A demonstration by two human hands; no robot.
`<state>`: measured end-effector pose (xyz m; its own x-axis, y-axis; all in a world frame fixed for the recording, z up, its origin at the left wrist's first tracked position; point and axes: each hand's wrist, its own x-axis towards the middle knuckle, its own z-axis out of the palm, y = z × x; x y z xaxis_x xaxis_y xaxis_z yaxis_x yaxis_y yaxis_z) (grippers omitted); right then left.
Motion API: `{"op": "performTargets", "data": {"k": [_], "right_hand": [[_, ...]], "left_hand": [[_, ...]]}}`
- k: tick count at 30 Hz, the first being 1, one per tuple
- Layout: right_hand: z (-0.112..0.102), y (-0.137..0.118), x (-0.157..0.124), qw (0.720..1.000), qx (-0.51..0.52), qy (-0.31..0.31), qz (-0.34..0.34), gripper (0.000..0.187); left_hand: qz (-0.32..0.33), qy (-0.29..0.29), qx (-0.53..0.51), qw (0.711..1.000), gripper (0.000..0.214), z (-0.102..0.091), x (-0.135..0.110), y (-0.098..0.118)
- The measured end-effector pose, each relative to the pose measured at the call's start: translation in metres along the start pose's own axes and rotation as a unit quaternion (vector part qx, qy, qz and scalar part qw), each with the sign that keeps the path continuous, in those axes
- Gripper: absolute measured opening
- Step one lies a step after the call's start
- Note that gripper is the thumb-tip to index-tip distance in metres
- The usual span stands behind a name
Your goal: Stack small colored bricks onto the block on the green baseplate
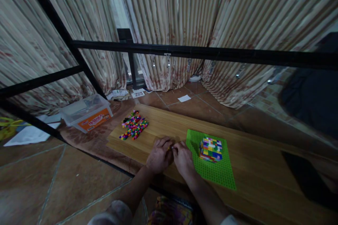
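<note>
My left hand [160, 155] and my right hand [182, 157] meet over the wooden board, fingers pinched together. Between their fingertips shows a small yellowish toy brick [169, 147], partly covered by the fingers. Just right of my right hand lies a green studded baseplate [211, 175]. On it stands a block built of many coloured bricks [211, 149], with white, blue, yellow and green pieces on top. A loose pile of small coloured bricks [134, 125] is spread on the board to the left, beyond my left hand.
The long wooden board [163, 123] carries all of this. A clear plastic bin [88, 114] with an orange label stands on the left. A black metal rail [185, 50] crosses ahead, before the striped curtains [174, 14]. A dark flat object [307, 175] lies at right.
</note>
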<state>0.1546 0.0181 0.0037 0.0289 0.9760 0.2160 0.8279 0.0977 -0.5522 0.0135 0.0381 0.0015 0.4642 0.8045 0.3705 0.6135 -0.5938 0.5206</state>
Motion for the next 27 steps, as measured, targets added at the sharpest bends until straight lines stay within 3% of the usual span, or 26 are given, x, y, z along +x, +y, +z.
{"op": "performTargets", "data": {"k": [11, 16, 19, 23, 27], "right_hand": [[-0.003, -0.008, 0.003, 1.000, 0.014, -0.009, -0.012, 0.020], [-0.033, -0.011, -0.013, 0.997, 0.058, 0.011, -0.047, 0.022], [-0.066, 0.006, -0.029, 0.990, 0.110, 0.079, -0.044, 0.018], [-0.106, 0.047, -0.037, 0.978, 0.112, 0.175, -0.004, 0.017], [-0.121, 0.079, -0.030, 0.975, 0.102, 0.199, 0.013, 0.017]], "left_hand": [[0.007, 0.042, -0.022, 0.999, 0.016, 0.002, 0.000, -0.003], [0.004, 0.067, -0.018, 0.998, 0.016, 0.005, 0.000, -0.005], [0.002, 0.060, -0.013, 0.998, 0.015, 0.006, 0.000, -0.007], [0.000, 0.072, 0.000, 0.997, 0.017, 0.006, 0.001, -0.009], [0.005, 0.075, 0.000, 0.997, 0.016, 0.006, 0.001, -0.010]]}}
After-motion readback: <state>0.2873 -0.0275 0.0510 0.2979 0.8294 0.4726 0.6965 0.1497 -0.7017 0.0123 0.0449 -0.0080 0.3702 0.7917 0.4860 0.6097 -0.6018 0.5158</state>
